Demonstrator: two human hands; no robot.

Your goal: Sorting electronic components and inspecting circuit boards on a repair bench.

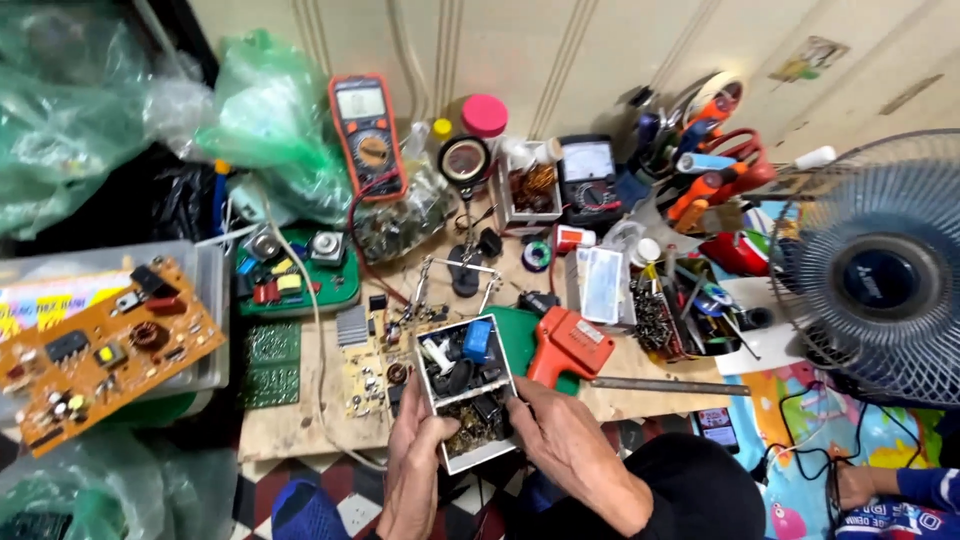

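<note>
A small white box (430, 392) full of dark electronic parts, with a blue component at its far corner, sits between both hands at the near edge of the wooden bench. My left hand (415, 460) grips its near left side. Fingers of my right hand (560, 435) touch the box's right side, reaching into the parts. An orange glue gun (568, 345) lies just right of the box on a green mat.
An orange circuit board (95, 350) lies on a plastic bin at left. Two multimeters (367, 135) (589, 180), a magnifier stand, jars, pliers and tool clutter fill the back. A fan (880, 270) stands right. Another person's hand (860, 487) appears low right.
</note>
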